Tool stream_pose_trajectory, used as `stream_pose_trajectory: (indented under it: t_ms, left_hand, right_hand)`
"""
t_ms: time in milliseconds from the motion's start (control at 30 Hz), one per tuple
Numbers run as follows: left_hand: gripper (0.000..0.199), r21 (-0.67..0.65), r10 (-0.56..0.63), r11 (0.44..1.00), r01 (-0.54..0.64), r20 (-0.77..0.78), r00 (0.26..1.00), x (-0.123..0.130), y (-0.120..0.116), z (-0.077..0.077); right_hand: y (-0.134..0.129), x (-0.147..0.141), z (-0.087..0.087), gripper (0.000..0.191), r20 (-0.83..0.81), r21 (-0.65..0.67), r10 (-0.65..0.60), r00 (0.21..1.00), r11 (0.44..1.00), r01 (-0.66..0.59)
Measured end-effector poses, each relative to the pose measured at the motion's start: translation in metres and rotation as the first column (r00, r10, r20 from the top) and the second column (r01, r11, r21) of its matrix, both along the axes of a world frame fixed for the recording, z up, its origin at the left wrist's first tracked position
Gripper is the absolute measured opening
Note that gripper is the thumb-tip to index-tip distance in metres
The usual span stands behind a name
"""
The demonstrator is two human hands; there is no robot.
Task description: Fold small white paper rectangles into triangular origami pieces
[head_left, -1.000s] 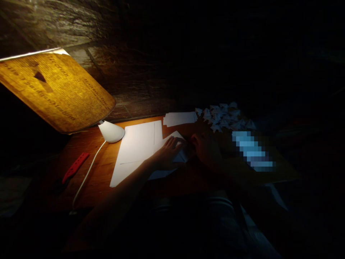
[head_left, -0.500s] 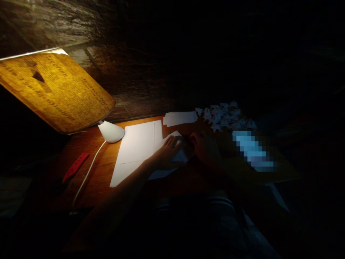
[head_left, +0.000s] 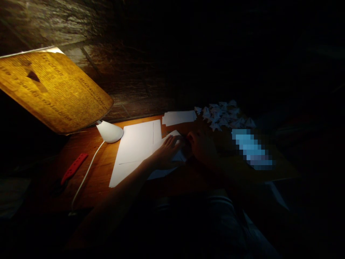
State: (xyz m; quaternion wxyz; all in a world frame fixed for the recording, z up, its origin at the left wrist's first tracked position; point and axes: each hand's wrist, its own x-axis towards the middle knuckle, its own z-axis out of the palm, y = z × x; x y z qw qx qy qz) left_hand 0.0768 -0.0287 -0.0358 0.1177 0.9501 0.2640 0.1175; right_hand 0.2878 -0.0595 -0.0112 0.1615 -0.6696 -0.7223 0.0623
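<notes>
Not much has changed: the right hand (head_left: 201, 146) has slid a tiny bit closer to the left hand (head_left: 167, 154), and the whole view has shifted slightly. The left hand stays on the white paper (head_left: 180, 156), fingers spread, so its grip is open and it looks like it is keeping the paper flat. The right hand is curled at the paper's right edge, but it is too dark to tell if its grip is closed on anything. The paper lies on the bench (head_left: 99, 176), just beside the big white sheets (head_left: 137, 144) and partly hidden by the left hand. The flat pile of paper strips (head_left: 179, 118) and the folded paper bits (head_left: 222, 114) behind look the same, so I think this paper is still being worked on.
</notes>
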Motion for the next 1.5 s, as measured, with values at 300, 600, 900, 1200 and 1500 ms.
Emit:
stream_pose_trajectory:
  t_ms: [300, 600, 900, 1200, 1500]
  left_hand:
    - [0.081, -0.002, -0.007, 1.000, 0.007, 0.012, 1.000, -0.001, -0.001, 0.000]
    - [0.080, -0.002, 0.038, 0.999, -0.038, -0.018, 0.999, 0.000, -0.004, 0.007]
    - [0.075, 0.071, 0.060, 0.996, -0.055, -0.073, 0.996, 0.000, -0.004, 0.014]
    - [0.031, 0.030, 0.067, 0.997, -0.070, 0.090, 0.994, -0.001, -0.004, 0.022]
    - [0.029, -0.006, 0.053, 0.999, -0.053, 0.106, 0.993, 0.000, -0.001, 0.017]
  right_hand:
    - [0.001, 0.021, -0.007, 0.022, -0.017, 0.061, -0.126, 0.992, 0.990, 0.127]
    - [-0.010, 0.042, -0.020, 0.017, -0.003, 0.122, -0.118, 0.993, 0.986, 0.118]
    - [-0.012, 0.041, -0.019, 0.017, -0.008, 0.149, -0.121, 0.993, 0.981, 0.120]
    - [-0.011, 0.041, -0.020, 0.019, -0.030, 0.157, -0.112, 0.993, 0.981, 0.115]
    - [-0.007, 0.041, -0.014, 0.022, -0.082, 0.170, -0.080, 0.993, 0.981, 0.093]
